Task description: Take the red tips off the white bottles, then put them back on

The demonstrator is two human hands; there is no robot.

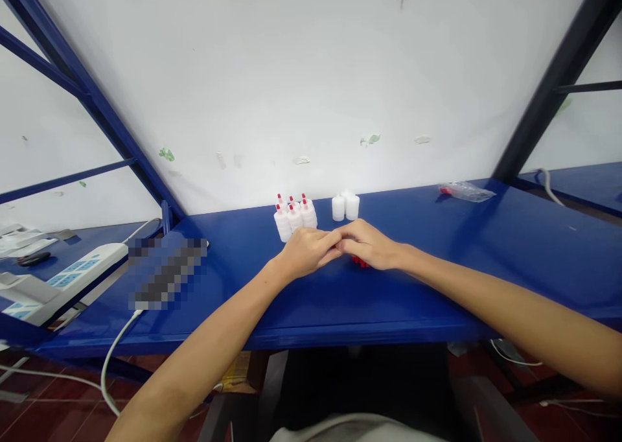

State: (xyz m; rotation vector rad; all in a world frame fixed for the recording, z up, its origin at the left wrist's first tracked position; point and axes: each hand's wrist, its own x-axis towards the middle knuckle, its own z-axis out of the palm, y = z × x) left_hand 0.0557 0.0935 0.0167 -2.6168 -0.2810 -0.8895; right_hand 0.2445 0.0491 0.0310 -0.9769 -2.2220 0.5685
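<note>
My left hand (308, 251) and my right hand (372, 244) meet over the middle of the blue table, fingertips touching. Both are closed, with the fingers bent inward. Whatever they may pinch between them is hidden, apart from a trace of red at the fingertips. Under my right hand lies a pile of small red caps (359, 261), mostly covered by it. Just behind my left hand stand several white squeeze bottles (294, 218) with red-tipped nozzles, grouped upright. Beyond my right hand is a small group of white bottles (339, 208) without red tips.
On the blue table (233, 267), a clear plastic bag (469, 191) with something red lies at the back right. A pixelated dark device (168, 273) with a white cable (114, 351) lies on the left. A power strip (72, 277) sits farther left. The wall borders the back.
</note>
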